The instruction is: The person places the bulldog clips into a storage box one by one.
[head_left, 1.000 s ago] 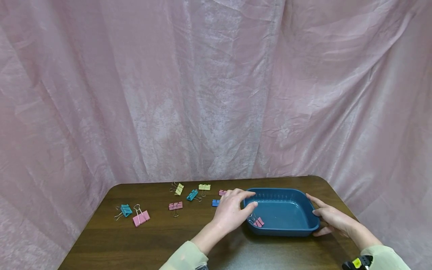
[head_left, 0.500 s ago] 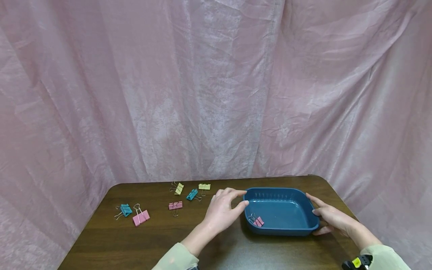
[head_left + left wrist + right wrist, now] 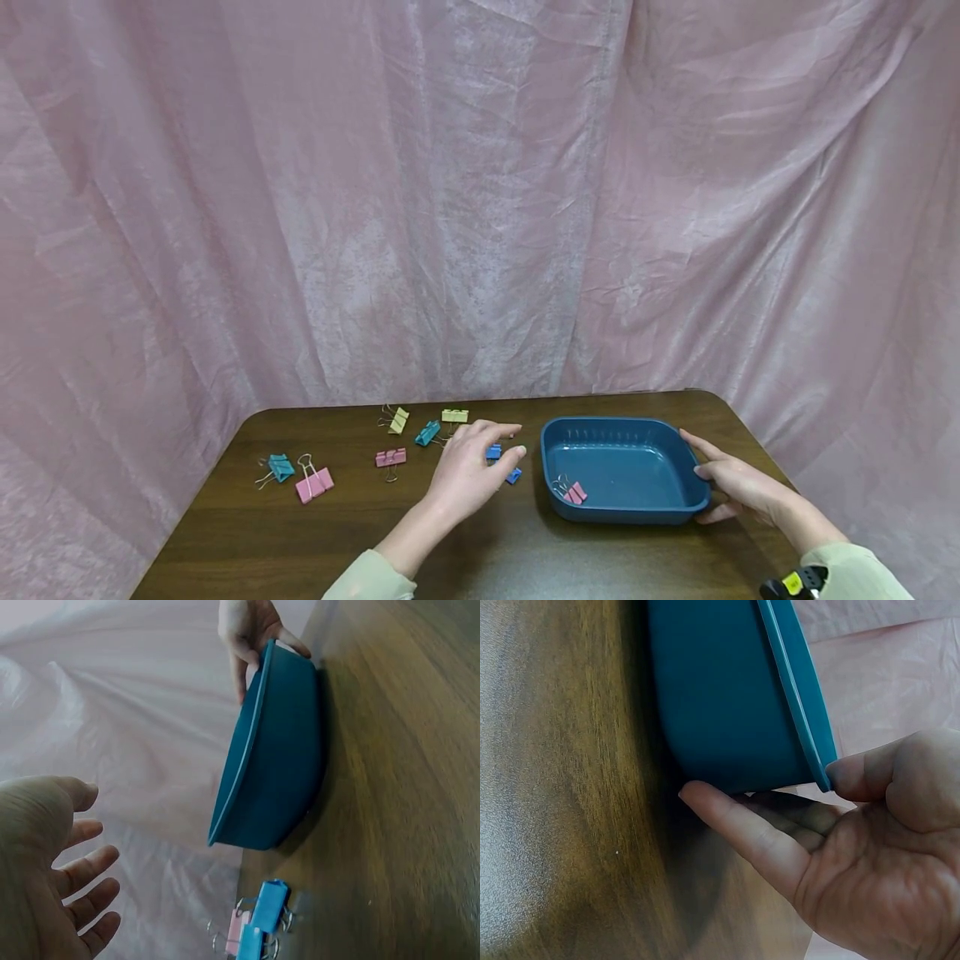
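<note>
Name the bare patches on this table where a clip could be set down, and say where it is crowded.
Bare wood lies along the near edge of the table, in front of the large pink clip and the left hand. Most of the blue tray floor is free; one pink clip occupies its near-left corner. The far-left strip is crowded with clips.

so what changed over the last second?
The left hand drew back from the blue tray's left rim toward the loose clips, uncovering two small blue clips on the table; its grip holds nothing. Unchanged: right hand at the tray's right edge, pink clip inside, the other clips.
</note>
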{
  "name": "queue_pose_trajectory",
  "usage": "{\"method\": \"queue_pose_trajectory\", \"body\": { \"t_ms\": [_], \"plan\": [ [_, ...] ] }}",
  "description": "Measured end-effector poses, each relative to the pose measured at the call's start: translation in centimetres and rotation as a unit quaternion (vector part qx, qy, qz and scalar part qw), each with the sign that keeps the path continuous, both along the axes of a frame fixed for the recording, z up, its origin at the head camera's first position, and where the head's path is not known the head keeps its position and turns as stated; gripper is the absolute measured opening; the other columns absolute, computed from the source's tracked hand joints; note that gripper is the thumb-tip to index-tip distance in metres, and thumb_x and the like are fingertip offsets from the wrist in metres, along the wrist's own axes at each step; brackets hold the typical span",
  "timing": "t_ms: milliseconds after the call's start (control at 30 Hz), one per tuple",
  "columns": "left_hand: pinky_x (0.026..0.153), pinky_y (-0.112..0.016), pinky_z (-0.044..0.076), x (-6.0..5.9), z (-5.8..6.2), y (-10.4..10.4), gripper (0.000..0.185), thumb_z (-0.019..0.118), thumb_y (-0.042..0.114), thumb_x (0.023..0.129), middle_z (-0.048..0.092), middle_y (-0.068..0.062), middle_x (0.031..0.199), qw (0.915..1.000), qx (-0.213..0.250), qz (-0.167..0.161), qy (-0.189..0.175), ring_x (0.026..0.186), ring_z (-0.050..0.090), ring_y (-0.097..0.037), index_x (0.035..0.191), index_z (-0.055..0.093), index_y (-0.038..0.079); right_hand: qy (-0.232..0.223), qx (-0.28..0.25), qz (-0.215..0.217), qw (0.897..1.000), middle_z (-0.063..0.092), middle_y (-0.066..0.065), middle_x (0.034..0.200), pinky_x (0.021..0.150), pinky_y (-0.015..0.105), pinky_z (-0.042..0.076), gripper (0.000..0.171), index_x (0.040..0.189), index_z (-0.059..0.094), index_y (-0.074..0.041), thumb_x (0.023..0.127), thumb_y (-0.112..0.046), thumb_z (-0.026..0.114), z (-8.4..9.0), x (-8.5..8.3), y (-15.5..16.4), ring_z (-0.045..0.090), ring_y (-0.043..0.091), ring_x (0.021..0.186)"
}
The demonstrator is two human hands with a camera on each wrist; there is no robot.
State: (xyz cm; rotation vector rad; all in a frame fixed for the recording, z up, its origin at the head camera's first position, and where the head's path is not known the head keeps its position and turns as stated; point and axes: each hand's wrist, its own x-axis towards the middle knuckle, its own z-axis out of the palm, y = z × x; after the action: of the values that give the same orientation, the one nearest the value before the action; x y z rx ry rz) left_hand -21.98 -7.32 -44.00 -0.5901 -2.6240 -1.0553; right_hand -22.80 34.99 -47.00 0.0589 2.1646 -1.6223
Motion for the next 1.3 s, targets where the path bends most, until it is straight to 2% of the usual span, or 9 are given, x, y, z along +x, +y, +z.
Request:
{"method": "queue_pose_trajectory", "body": {
  "t_ms": [267, 400, 500, 667, 767, 967, 1300],
  "plan": [
    [0.105, -0.053, 0.042, 0.0, 0.0, -1.8, 0.037, 0.068, 0.044, 0.097, 0.067, 0.007, 0.124, 0.9997, 0.005, 0.018, 0.016, 0.126, 0.055, -0.028, 0.13, 0.071, 0.028, 0.005, 0.011, 0.01, 1.0, -0.013, 0.041, 0.158, 0.084, 0.064, 0.055, 0.07, 0.164, -0.003, -0.013, 0.105, -0.002, 0.033, 0.1, -0.2, 0.2, 0.024, 0.07, 0.134],
    [0.109, -0.055, 0.038, 0.0, -0.2, -2.9, 0.038, 0.068, 0.043, 0.097, 0.066, 0.003, 0.127, 0.9994, 0.006, 0.03, 0.015, 0.13, 0.054, -0.032, 0.131, 0.07, 0.027, 0.006, 0.018, 0.009, 1.0, -0.012, 0.041, 0.158, 0.086, 0.064, 0.054, 0.07, 0.164, -0.003, -0.012, 0.105, -0.002, 0.033, 0.1, -0.3, 0.2, 0.028, 0.07, 0.132],
    [0.109, -0.053, 0.038, 0.0, -0.4, -3.7, 0.038, 0.068, 0.043, 0.097, 0.066, 0.003, 0.127, 0.9991, 0.008, 0.04, 0.014, 0.127, 0.055, -0.03, 0.131, 0.07, 0.027, 0.007, 0.024, 0.007, 1.0, -0.01, 0.042, 0.157, 0.086, 0.063, 0.054, 0.07, 0.164, -0.002, -0.012, 0.105, -0.002, 0.033, 0.1, -0.3, 0.1, 0.032, 0.069, 0.131],
    [0.099, -0.048, 0.044, 0.0, -0.7, -5.0, 0.037, 0.071, 0.04, 0.096, 0.067, 0.007, 0.125, 0.9983, 0.007, 0.055, 0.017, 0.118, 0.058, -0.023, 0.13, 0.071, 0.026, 0.007, 0.029, 0.003, 1.0, -0.007, 0.043, 0.157, 0.086, 0.061, 0.055, 0.069, 0.164, -0.001, -0.011, 0.105, -0.002, 0.033, 0.2, -0.2, 0.0, 0.039, 0.068, 0.128],
    [0.097, -0.047, 0.045, -0.1, -0.7, -5.6, 0.036, 0.072, 0.039, 0.095, 0.067, 0.007, 0.125, 0.9978, 0.006, 0.064, 0.021, 0.115, 0.058, -0.023, 0.129, 0.071, 0.027, 0.007, 0.026, 0.003, 1.0, -0.006, 0.043, 0.157, 0.086, 0.061, 0.055, 0.069, 0.164, -0.001, -0.011, 0.105, -0.002, 0.033, 0.3, -0.2, 0.0, 0.041, 0.067, 0.127],
    [0.101, -0.051, 0.043, -0.1, -0.6, -6.6, 0.037, 0.073, 0.039, 0.095, 0.067, 0.005, 0.126, 0.9972, 0.012, 0.073, 0.013, 0.122, 0.057, -0.026, 0.13, 0.071, 0.028, 0.006, 0.024, 0.006, 1.0, -0.006, 0.043, 0.157, 0.087, 0.061, 0.055, 0.069, 0.164, -0.002, -0.012, 0.105, -0.002, 0.033, 0.3, -0.2, 0.1, 0.043, 0.066, 0.126],
    [0.105, -0.054, 0.04, -0.2, -0.6, -8.3, 0.036, 0.072, 0.039, 0.096, 0.067, 0.005, 0.127, 0.9955, 0.009, 0.094, 0.001, 0.123, 0.056, -0.03, 0.129, 0.072, 0.024, 0.011, 0.034, 0.006, 0.999, -0.005, 0.042, 0.157, 0.087, 0.056, 0.056, 0.071, 0.164, -0.001, -0.011, 0.104, -0.001, 0.035, 0.2, -0.2, 0.1, 0.051, 0.056, 0.124]
  ]
}}
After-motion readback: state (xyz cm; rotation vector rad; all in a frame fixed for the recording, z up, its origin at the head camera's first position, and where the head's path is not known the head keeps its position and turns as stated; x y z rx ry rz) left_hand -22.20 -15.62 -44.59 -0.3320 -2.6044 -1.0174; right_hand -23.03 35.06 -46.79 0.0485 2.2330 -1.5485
